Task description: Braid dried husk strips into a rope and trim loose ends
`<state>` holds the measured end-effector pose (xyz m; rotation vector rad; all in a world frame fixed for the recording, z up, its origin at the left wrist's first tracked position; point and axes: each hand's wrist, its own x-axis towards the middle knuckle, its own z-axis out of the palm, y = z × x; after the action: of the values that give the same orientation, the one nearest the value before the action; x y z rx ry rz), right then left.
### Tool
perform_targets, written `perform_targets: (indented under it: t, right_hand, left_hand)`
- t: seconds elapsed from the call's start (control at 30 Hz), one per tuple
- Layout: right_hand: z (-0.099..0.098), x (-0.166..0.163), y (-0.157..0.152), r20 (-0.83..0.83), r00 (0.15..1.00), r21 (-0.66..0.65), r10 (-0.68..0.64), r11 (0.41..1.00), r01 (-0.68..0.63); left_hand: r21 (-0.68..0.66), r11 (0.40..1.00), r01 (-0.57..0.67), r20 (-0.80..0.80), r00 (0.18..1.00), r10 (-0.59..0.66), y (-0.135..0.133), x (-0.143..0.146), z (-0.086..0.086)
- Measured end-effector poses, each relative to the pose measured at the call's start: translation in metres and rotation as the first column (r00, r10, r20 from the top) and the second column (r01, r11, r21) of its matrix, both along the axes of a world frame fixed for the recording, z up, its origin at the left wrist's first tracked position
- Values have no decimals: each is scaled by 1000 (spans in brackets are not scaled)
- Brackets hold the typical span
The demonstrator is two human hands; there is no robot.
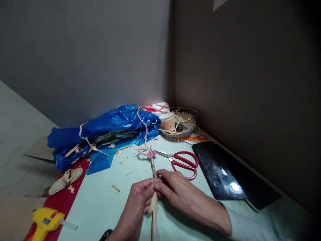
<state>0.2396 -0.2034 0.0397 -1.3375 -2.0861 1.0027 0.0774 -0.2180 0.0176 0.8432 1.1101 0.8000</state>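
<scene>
A braid of pale dried plant strips (153, 166) runs down from a pink binder clip (151, 154) toward me. My left hand (141, 194) pinches the strips at the braid's lower end. From the other side my right hand (173, 187) closes its thumb and fingers on the same spot. Loose flat strips (154, 221) hang below the fingers toward the near edge. Beyond the clip, a finished length of braid (145, 132) goes up over a blue plastic bag. Red-handled scissors (184, 160) lie partly open just past my right hand.
The blue plastic bag (117, 117) of dried strips lies at back left. A woven basket (189, 125) holds a paper cup (167, 122). A tablet (218, 170) lies right. A yellow glue gun (46, 222) and a woven slipper-shaped piece (66, 180) are left. Walls meet behind.
</scene>
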Motion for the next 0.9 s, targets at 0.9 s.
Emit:
perform_targets:
  t: [0.9]
  right_hand:
    - [-28, -8, 14, -377, 926, -242, -10, 966, -88]
  left_hand:
    - [279, 850, 447, -906, 415, 80, -17, -4, 30]
